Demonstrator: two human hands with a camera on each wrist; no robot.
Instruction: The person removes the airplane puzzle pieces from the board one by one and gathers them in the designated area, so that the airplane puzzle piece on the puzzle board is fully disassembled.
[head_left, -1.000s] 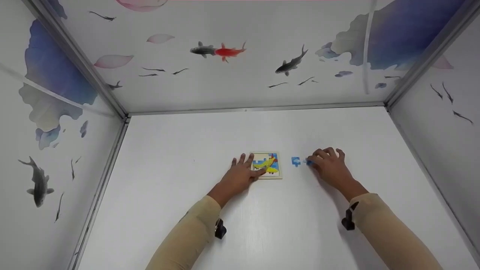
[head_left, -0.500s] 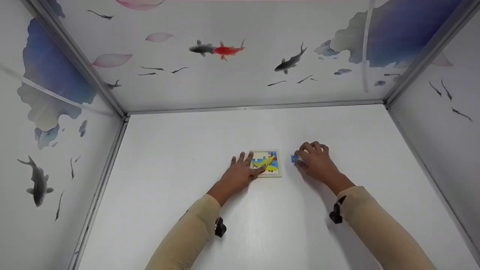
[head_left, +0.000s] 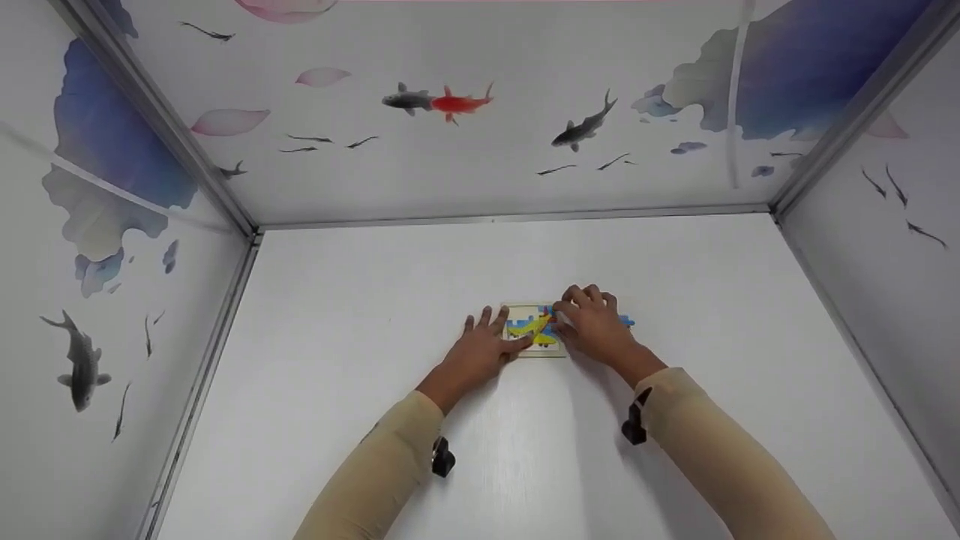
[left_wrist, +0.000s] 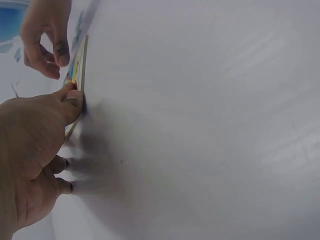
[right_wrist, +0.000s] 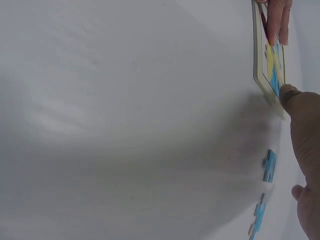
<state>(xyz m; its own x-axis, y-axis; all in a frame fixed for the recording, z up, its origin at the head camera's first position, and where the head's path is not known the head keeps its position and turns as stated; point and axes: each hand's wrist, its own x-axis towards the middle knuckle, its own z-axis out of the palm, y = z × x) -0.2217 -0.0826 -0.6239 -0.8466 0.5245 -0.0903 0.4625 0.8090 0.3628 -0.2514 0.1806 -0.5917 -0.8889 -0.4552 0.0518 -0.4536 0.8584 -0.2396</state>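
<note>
A wooden puzzle board (head_left: 534, 355) with a yellow plane on blue lies flat, several pieces in its frame and a bare patch at its upper left. My left hand (head_left: 482, 351) rests on its left side, fingers spread and thumb across the picture. My right hand (head_left: 598, 324) is bent over the board's right edge, thumb tip (right_wrist: 287, 93) at the rim. Whether it pinches a piece is hidden; none shows between its fingers in the left wrist view. One blue puzzle piece (right_wrist: 270, 166) lies on the table beneath the right hand, and a second blue piece (right_wrist: 258, 218) lies farther right.
The white table (head_left: 360, 315) is enclosed by walls on the left, back and right. Printed fish and petals decorate the back wall (head_left: 487, 165). A metal strip (head_left: 420, 223) runs along the table's far edge.
My right hand has moved left from the loose blue pieces to the puzzle board's right edge, so one piece now shows behind it. The left hand stays on the board.
</note>
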